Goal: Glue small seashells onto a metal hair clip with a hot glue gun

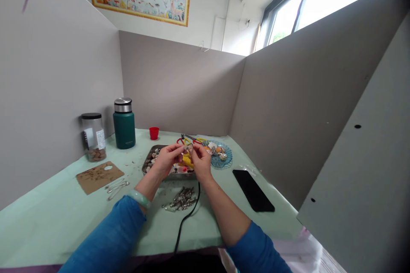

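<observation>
My left hand (168, 158) and my right hand (200, 160) meet over a metal tray (179, 176). Between their pinched fingertips is a small metallic piece (188, 147), too small to name. Small shells or beads and something yellow (186, 161) lie in the tray, partly hidden by the hands. Just below the tray sits a pile of small metal pins or clips (182, 198). A blue glass plate (228, 158) with colourful pieces stands right of my right hand, and pliers or scissors with red and yellow handles (184, 140) lie behind the tray.
A green flask (124, 130), a lidded jar (93, 138) and a red cup (154, 133) stand at the back left. Brown card (99, 177) and large safety pins (117, 187) lie left. A black phone (253, 190) lies right; a black cable (181, 226) runs to the front edge.
</observation>
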`<state>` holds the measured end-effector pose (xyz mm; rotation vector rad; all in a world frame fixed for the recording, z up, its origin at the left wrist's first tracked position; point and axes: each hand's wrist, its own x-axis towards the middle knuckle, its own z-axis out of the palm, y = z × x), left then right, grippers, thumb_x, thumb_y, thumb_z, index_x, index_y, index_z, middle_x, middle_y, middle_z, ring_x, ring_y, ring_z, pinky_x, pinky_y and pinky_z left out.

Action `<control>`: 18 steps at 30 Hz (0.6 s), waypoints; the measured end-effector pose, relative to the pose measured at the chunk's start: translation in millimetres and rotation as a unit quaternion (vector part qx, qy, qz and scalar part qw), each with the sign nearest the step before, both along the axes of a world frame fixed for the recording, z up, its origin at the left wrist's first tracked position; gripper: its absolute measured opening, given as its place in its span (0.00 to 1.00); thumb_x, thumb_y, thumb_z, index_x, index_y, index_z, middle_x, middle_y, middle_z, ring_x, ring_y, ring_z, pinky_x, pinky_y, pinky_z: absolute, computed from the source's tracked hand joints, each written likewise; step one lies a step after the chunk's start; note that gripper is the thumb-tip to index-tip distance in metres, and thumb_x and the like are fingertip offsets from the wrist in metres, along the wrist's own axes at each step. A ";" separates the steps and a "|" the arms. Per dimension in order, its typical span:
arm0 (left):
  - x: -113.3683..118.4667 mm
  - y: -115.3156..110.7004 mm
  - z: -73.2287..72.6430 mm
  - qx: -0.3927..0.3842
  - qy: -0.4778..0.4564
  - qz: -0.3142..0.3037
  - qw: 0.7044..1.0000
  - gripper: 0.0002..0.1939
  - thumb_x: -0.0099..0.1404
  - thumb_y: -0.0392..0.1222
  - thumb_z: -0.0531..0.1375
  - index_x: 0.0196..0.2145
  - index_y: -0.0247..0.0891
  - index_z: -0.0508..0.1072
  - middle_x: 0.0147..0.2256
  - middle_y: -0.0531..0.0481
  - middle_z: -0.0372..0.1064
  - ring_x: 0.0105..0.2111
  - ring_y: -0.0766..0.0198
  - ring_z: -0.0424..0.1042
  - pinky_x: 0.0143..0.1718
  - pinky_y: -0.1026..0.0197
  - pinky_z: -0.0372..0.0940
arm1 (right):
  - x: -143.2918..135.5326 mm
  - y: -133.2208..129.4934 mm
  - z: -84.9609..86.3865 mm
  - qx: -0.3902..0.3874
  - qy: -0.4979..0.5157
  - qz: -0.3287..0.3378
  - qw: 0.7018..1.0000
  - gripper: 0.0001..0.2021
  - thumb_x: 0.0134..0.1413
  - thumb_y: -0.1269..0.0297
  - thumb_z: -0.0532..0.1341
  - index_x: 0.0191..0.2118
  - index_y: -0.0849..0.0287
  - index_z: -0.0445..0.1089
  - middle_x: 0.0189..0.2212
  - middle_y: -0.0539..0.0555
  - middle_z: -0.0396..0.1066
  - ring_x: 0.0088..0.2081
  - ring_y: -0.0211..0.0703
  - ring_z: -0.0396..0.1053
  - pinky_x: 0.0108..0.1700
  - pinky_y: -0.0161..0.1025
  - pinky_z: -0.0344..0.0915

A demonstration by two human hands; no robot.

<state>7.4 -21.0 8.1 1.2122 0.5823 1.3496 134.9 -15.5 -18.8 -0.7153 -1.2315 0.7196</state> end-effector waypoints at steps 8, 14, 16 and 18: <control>0.6 0.3 -2.5 0.008 0.023 -0.003 1.000 0.13 0.50 0.45 0.67 0.29 0.32 0.75 0.24 0.50 0.68 0.19 0.72 0.63 0.23 0.66 0.62 | -1.0 -6.3 7.0 -0.016 0.057 0.068 0.996 0.11 0.47 0.56 0.62 0.32 0.59 0.68 0.18 0.44 0.59 0.18 0.31 0.52 0.20 0.30 0.51; 1.4 1.5 -4.2 0.005 0.041 0.007 0.999 0.14 0.51 0.46 0.66 0.30 0.32 0.73 0.20 0.53 0.66 0.18 0.72 0.63 0.23 0.67 0.61 | -0.3 -7.9 9.3 -0.044 0.087 0.097 0.990 0.11 0.46 0.57 0.63 0.28 0.59 0.66 0.14 0.42 0.56 0.16 0.30 0.49 0.19 0.30 0.47; 1.9 1.1 -4.0 0.003 0.039 0.011 0.999 0.15 0.49 0.44 0.67 0.32 0.32 0.73 0.21 0.54 0.67 0.18 0.73 0.63 0.22 0.68 0.61 | -0.1 -7.1 8.6 -0.048 0.095 0.100 0.989 0.11 0.45 0.57 0.63 0.27 0.59 0.65 0.13 0.42 0.56 0.16 0.30 0.49 0.19 0.30 0.46; 2.5 0.4 -3.6 0.005 0.041 0.011 0.999 0.16 0.47 0.43 0.68 0.33 0.32 0.74 0.22 0.54 0.68 0.18 0.73 0.63 0.22 0.69 0.61 | 0.1 -5.9 7.5 -0.047 0.100 0.104 0.988 0.11 0.45 0.57 0.63 0.27 0.59 0.65 0.13 0.42 0.56 0.16 0.29 0.49 0.19 0.30 0.46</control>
